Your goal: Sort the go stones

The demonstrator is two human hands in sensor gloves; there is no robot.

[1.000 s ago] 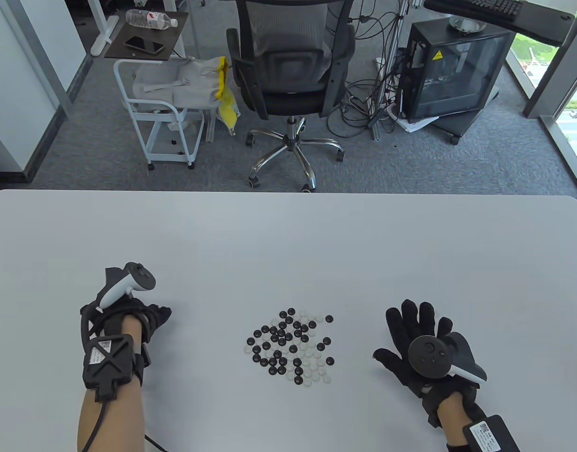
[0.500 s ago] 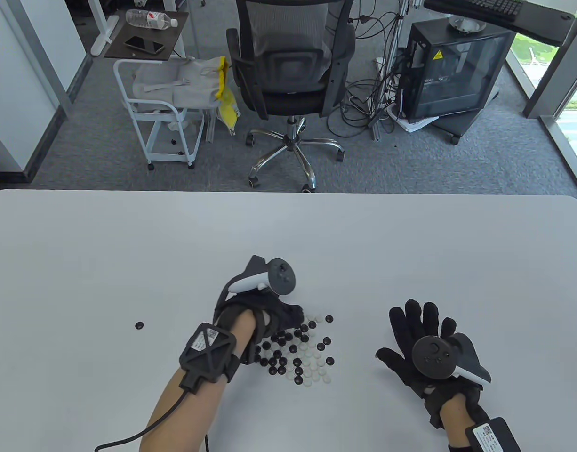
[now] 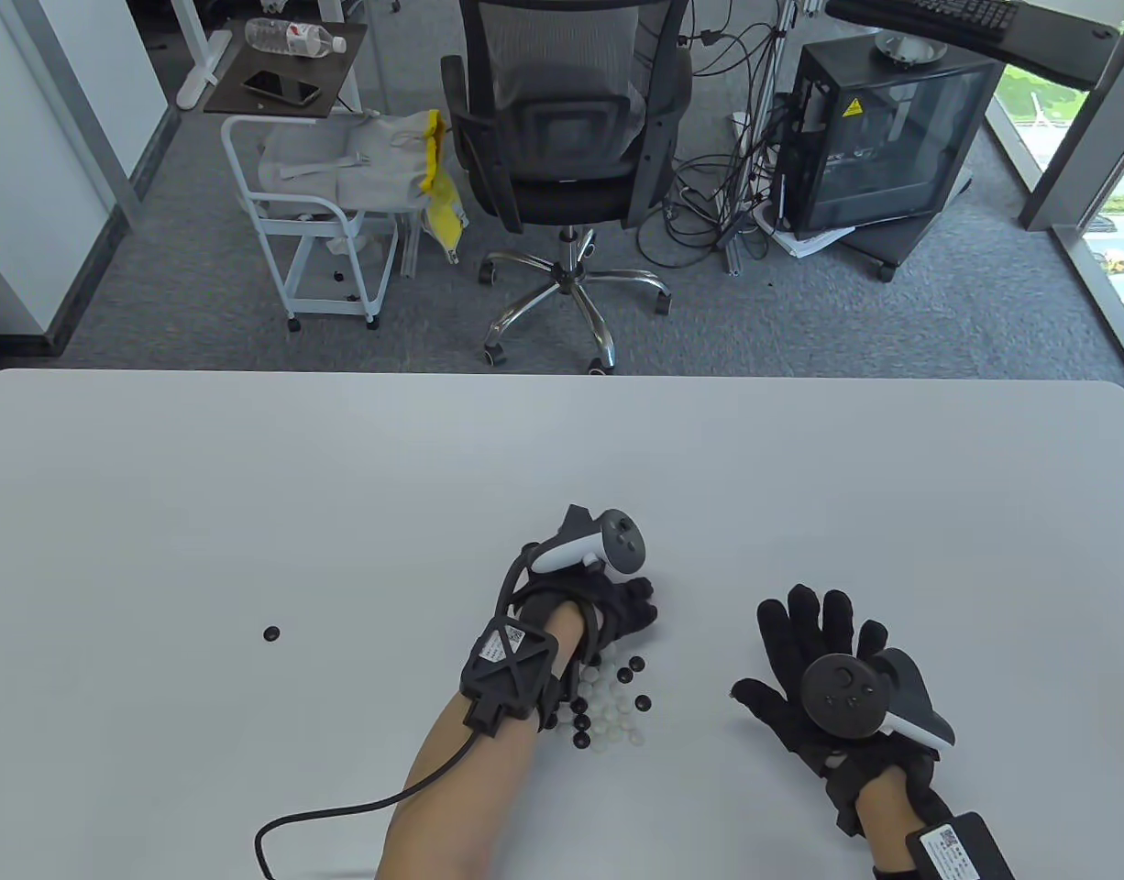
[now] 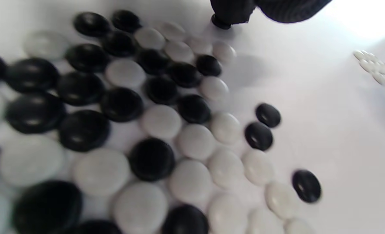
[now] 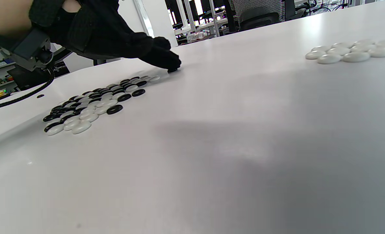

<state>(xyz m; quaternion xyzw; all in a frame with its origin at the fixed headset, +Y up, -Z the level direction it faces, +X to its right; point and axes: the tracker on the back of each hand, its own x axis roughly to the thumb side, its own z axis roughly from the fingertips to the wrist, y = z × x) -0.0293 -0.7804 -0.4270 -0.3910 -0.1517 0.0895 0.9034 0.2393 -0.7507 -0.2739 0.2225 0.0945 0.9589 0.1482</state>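
Right, white tabletop (image 3: 342, 477) took up the lower half of the table view, with an office chair (image 3: 562, 137), a white cart (image 3: 314, 220) and a black PC case (image 3: 883, 137) on the carpet behind it.

Left hand (image 3: 608, 610) was reached across over the mixed pile of stones (image 3: 612, 701), forearm covering the pile's left part. Its grip was pressed together: fingertips (image 5: 171, 63) bunched on one black stone (image 4: 220, 23) at the pile's far edge, stone touching the tabletop. Couldn't tell whether it was properly pinched or only pressed down; only the stone's rim showed under the glove.

Right hand (image 3: 814, 669) lay palm down on the tabletop, well right of the pile, fingers spread and straight, holding nothing.

Pile itself: black and white stones mixed, packed close, a few black ones loose on its right fringe. Sat at the tabletop's near middle, between the two hands.

A small cluster of white stones (image 5: 351, 52), all white, lay well apart from the pile in the right wrist view. In the table view it was hidden under the right hand.

One lone black stone (image 3: 271, 633) sat far left of the pile, on its own.
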